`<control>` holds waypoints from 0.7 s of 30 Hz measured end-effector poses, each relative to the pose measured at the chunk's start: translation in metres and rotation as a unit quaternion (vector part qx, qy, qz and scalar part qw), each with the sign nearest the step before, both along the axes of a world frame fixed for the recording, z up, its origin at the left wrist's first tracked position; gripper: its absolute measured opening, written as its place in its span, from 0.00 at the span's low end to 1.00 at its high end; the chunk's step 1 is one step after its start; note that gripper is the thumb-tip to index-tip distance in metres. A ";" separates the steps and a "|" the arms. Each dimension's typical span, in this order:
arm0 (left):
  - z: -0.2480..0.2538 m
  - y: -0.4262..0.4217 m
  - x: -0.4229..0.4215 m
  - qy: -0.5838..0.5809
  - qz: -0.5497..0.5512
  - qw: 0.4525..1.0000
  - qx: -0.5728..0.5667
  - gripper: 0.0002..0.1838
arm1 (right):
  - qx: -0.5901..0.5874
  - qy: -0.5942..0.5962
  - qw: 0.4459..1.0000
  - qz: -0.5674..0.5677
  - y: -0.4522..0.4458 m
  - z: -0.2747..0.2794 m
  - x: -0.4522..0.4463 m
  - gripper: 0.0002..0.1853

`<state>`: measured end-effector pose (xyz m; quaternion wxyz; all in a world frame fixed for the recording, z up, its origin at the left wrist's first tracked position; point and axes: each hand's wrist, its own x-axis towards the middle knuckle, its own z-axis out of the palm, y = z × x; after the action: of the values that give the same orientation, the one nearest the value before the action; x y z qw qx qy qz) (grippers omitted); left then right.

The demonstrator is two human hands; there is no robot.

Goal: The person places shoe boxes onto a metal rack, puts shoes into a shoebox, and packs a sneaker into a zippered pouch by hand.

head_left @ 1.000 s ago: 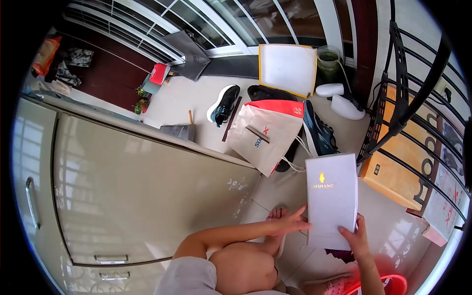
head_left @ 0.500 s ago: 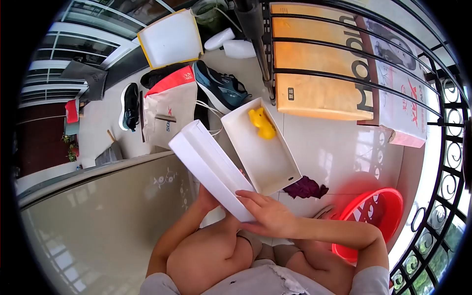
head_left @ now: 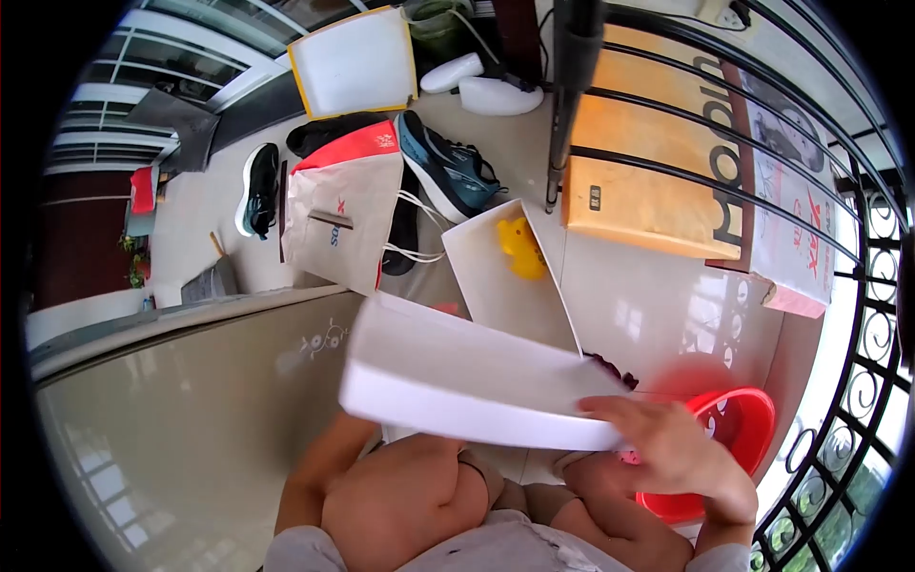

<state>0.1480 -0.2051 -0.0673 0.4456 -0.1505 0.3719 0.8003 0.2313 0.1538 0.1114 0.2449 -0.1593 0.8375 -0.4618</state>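
1. Head camera, what the hands have: the right hand (head_left: 667, 448) grips the right end of a shallow white cardboard lid (head_left: 477, 381), fingers over its rim. The left wrist (head_left: 351, 431) runs up behind the lid's left end; the left hand's fingers are covered, so whether they grip it or lie spread, I cannot tell.

2. Where the main pieces are: the lid is held tilted above the legs, its hollow side showing. Beyond it, an open white rectangular box (head_left: 481, 276) lies on the pale tiled floor (head_left: 658, 310). A yellow plastic duck-like figure (head_left: 521, 250) lies in the box's far part.

3. How far things are along: the lid is off and apart from the box, which is uncovered. The yellow figure is inside, with neither hand on it. Judging by this, opening is done; the box is not closed, and its figure has not been taken out.

4. What is hard to make out: the lid hides the near part of the box, so anything lying there cannot be seen. Its left end is smeared by motion. A dark purple crumpled cloth (head_left: 621, 375) shows only in part to the right, and the right forearm and hand cover some of the red plastic basin (head_left: 762, 419).
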 end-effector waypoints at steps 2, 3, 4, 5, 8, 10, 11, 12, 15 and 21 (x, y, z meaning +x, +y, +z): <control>0.015 0.022 -0.017 0.248 -0.078 0.942 -0.213 0.25 | 0.104 0.023 0.994 -0.026 0.025 0.024 0.007 0.20; 0.013 0.034 -0.028 0.195 -0.078 0.948 -0.241 0.26 | 0.141 0.020 0.988 -0.053 0.033 0.030 0.014 0.19; 0.012 0.044 -0.035 0.141 -0.078 0.950 -0.267 0.27 | 0.189 0.007 0.979 -0.077 0.038 0.033 0.021 0.19; 0.011 0.055 -0.038 0.131 -0.081 0.951 -0.268 0.27 | 0.216 -0.008 0.972 -0.092 0.041 0.031 0.027 0.18; 0.004 0.085 -0.043 0.113 -0.107 0.951 -0.268 0.34 | 0.282 -0.054 0.950 -0.126 0.056 0.015 0.047 0.16; -0.023 0.101 -0.044 0.120 -0.203 0.896 -0.376 0.43 | 0.321 -0.089 0.932 -0.144 0.062 -0.009 0.050 0.16; -0.046 0.106 -0.045 0.125 -0.200 0.896 -0.376 0.43 | 0.340 -0.060 0.925 -0.161 0.062 -0.027 0.050 0.14; -0.076 0.109 -0.047 0.185 -0.204 0.853 -0.444 0.47 | 0.358 -0.031 0.916 -0.178 0.063 -0.048 0.049 0.13; -0.102 0.135 -0.066 0.217 -0.176 0.807 -0.521 0.51 | 0.410 0.013 0.889 -0.203 0.058 -0.133 0.059 0.14; -0.105 0.172 -0.076 0.197 -0.098 0.844 -0.488 0.43 | 0.413 0.037 0.899 -0.141 0.038 -0.200 0.061 0.15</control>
<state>0.0716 -0.0334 -0.1724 0.3080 -0.1502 0.8077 0.4798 0.2919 0.1921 -0.0885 0.1898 0.0587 0.9752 -0.0978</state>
